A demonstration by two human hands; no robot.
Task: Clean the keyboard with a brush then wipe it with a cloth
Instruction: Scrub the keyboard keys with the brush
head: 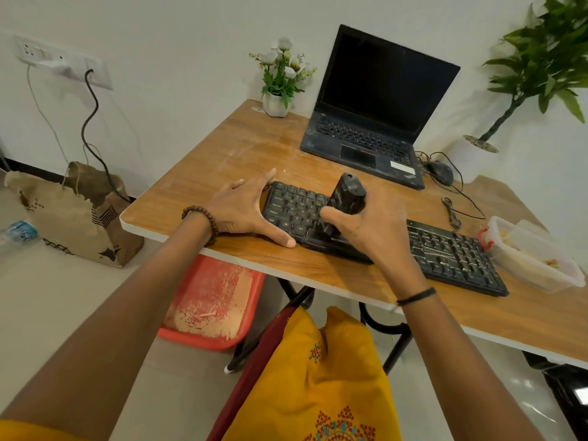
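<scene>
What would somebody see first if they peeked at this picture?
Two hands in the middle: the right hand grips a black brush standing on a keyboard, while the left hand rests on the keyboard's left end. Behind them, an open laptop with a dark screen sits on the wooden table.

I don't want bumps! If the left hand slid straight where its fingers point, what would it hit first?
Probably the laptop, at its near left corner. The left hand points its fingers across bare table toward it, though it might slip past.
</scene>
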